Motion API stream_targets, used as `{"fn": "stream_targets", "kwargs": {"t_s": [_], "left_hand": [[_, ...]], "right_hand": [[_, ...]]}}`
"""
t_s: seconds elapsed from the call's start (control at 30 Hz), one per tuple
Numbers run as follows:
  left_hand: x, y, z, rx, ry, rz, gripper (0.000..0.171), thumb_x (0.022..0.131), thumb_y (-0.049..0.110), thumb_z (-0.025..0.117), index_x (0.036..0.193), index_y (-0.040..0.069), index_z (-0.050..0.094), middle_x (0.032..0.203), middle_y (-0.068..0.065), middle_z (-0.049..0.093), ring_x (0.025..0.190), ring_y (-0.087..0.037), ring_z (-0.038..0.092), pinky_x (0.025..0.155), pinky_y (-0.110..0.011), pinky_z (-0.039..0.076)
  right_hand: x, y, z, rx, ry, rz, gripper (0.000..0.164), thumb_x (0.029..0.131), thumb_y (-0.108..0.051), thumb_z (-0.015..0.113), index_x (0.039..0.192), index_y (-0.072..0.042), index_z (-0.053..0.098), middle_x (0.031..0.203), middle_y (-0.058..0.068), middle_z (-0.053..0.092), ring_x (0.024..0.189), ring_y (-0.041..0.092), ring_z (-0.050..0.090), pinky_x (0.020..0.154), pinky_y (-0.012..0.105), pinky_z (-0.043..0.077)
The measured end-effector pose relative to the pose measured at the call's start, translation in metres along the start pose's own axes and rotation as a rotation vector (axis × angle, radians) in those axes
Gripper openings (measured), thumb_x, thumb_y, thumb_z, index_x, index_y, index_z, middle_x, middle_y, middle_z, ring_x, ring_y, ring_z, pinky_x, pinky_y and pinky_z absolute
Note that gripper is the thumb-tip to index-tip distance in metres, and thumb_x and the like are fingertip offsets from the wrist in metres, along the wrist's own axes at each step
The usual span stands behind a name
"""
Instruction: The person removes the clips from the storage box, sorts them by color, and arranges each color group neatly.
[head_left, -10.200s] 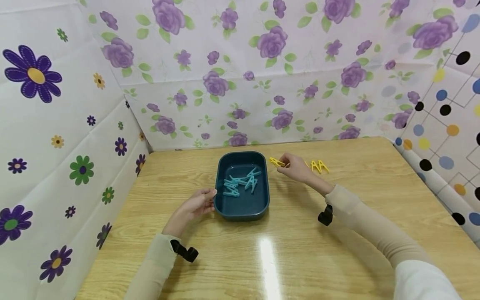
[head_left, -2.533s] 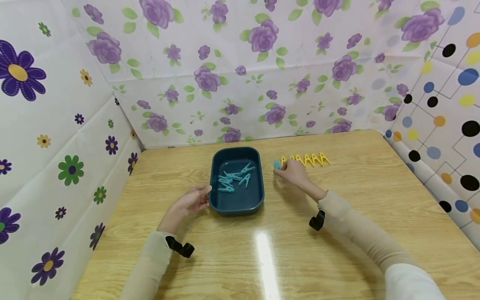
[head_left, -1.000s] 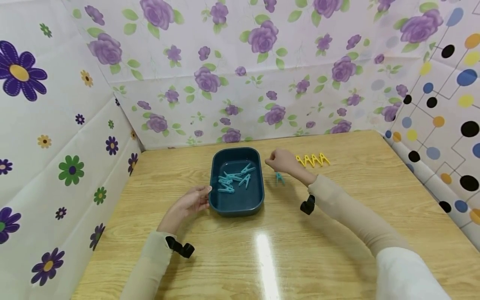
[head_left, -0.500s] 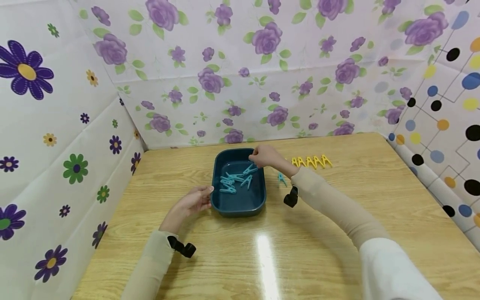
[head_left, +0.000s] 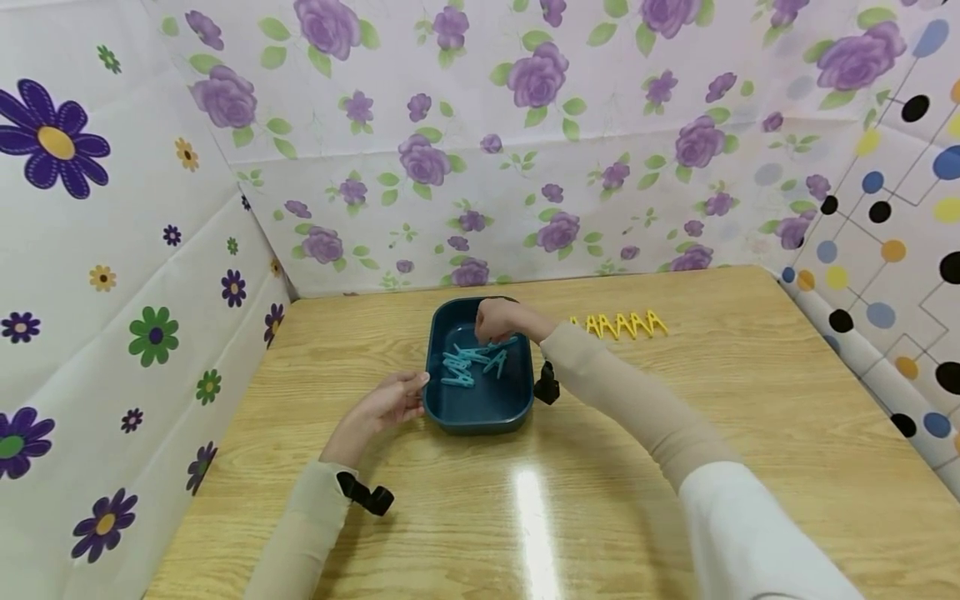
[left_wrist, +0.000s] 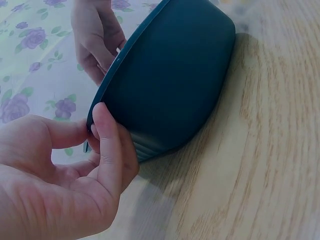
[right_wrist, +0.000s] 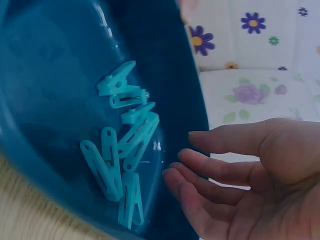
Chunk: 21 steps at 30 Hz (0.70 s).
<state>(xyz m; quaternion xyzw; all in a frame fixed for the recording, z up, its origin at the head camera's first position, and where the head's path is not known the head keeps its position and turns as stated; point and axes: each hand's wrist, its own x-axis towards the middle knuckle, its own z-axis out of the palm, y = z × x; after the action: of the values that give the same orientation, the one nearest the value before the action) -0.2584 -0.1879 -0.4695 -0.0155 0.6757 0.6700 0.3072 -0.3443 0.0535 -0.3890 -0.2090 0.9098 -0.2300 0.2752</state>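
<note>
My left hand (head_left: 386, 406) pinches the left rim of a dark teal plastic bin (head_left: 477, 427); the left wrist view shows thumb and fingers on its wall (left_wrist: 170, 75). My right hand (head_left: 498, 319) hovers over the bin's far part. In the right wrist view, that hand's fingers (right_wrist: 220, 137) are apart and loosely bent, with nothing between them. Several light-teal clothespins (right_wrist: 135, 145) lie jumbled inside the bin. Right of the bin, several yellow clothespins (head_left: 618, 325) stand in a row, the left end partly hidden behind my right forearm.
The wooden table (head_left: 637, 467) carries the bin and the row. Flower-printed cloth (head_left: 487, 167) hangs along the back, with more printed cloth at both sides. A black wrist camera (head_left: 547, 385) on my right arm is close to the bin's right wall.
My right hand set a teal clothespin down before the yellow row's left end, then moved left over the bin; its arm now hides that clothespin. The yellow row has grown. My left hand stayed.
</note>
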Motion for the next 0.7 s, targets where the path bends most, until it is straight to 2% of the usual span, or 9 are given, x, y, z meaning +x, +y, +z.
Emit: {"fn": "stream_targets", "kwargs": {"t_s": [0.1, 0.2, 0.3, 0.4, 0.47, 0.53, 0.7], "left_hand": [[0.000, -0.001, -0.001, -0.006, -0.003, 0.001, 0.032, 0.104, 0.023, 0.043, 0.123, -0.003, 0.043, 0.080, 0.003, 0.059, 0.069, -0.007, 0.057, 0.063, -0.018, 0.052], [0.000, -0.001, -0.001, -0.005, 0.003, -0.001, 0.029, 0.105, 0.022, 0.043, 0.122, -0.001, 0.043, 0.079, 0.004, 0.059, 0.069, -0.007, 0.057, 0.063, -0.018, 0.051], [-0.001, -0.001, -0.001, -0.010, 0.007, -0.002, 0.027, 0.104, 0.022, 0.043, 0.121, 0.000, 0.044, 0.078, 0.004, 0.059, 0.068, -0.007, 0.057, 0.062, -0.018, 0.051], [-0.001, 0.000, 0.000, -0.015, -0.001, -0.001, 0.025, 0.104, 0.022, 0.044, 0.117, 0.001, 0.046, 0.077, 0.004, 0.059, 0.068, -0.007, 0.057, 0.062, -0.018, 0.051], [-0.002, 0.000, 0.001, -0.017, -0.010, 0.001, 0.022, 0.104, 0.022, 0.044, 0.113, 0.002, 0.048, 0.077, 0.004, 0.058, 0.068, -0.007, 0.057, 0.063, -0.018, 0.051], [-0.002, 0.000, 0.002, -0.021, -0.016, 0.002, 0.019, 0.104, 0.022, 0.044, 0.108, 0.004, 0.049, 0.076, 0.004, 0.058, 0.068, -0.007, 0.056, 0.063, -0.018, 0.051], [-0.001, 0.000, 0.002, -0.024, -0.011, 0.005, 0.018, 0.105, 0.021, 0.042, 0.104, 0.005, 0.049, 0.074, 0.004, 0.058, 0.066, -0.007, 0.056, 0.061, -0.018, 0.050]], "right_hand": [[0.010, -0.003, 0.005, -0.043, -0.001, 0.030, 0.024, 0.091, -0.005, 0.058, 0.068, -0.011, 0.061, 0.054, -0.002, 0.041, 0.047, 0.009, 0.032, 0.052, 0.026, 0.036], [0.020, -0.005, 0.010, -0.089, -0.014, 0.071, 0.034, 0.091, -0.005, 0.057, 0.060, -0.014, 0.049, 0.053, -0.003, 0.035, 0.045, 0.010, 0.028, 0.048, 0.025, 0.032], [0.028, -0.006, 0.016, -0.130, -0.045, 0.125, 0.026, 0.091, -0.006, 0.059, 0.068, -0.012, 0.048, 0.061, 0.000, 0.034, 0.046, 0.011, 0.026, 0.048, 0.025, 0.029], [0.033, -0.007, 0.023, -0.184, -0.078, 0.190, 0.012, 0.089, -0.006, 0.063, 0.087, -0.009, 0.052, 0.075, 0.004, 0.040, 0.048, 0.011, 0.030, 0.049, 0.025, 0.031], [0.034, -0.008, 0.026, -0.196, -0.086, 0.229, 0.020, 0.088, -0.007, 0.066, 0.102, -0.007, 0.052, 0.087, 0.007, 0.046, 0.051, 0.012, 0.035, 0.050, 0.025, 0.033], [0.035, -0.009, 0.028, -0.218, -0.094, 0.251, 0.027, 0.088, -0.007, 0.066, 0.110, -0.006, 0.051, 0.096, 0.010, 0.048, 0.054, 0.013, 0.037, 0.052, 0.026, 0.033], [0.034, -0.010, 0.030, -0.253, -0.094, 0.254, 0.029, 0.089, -0.010, 0.067, 0.112, -0.007, 0.051, 0.109, 0.014, 0.050, 0.059, 0.014, 0.043, 0.053, 0.025, 0.037]]}}
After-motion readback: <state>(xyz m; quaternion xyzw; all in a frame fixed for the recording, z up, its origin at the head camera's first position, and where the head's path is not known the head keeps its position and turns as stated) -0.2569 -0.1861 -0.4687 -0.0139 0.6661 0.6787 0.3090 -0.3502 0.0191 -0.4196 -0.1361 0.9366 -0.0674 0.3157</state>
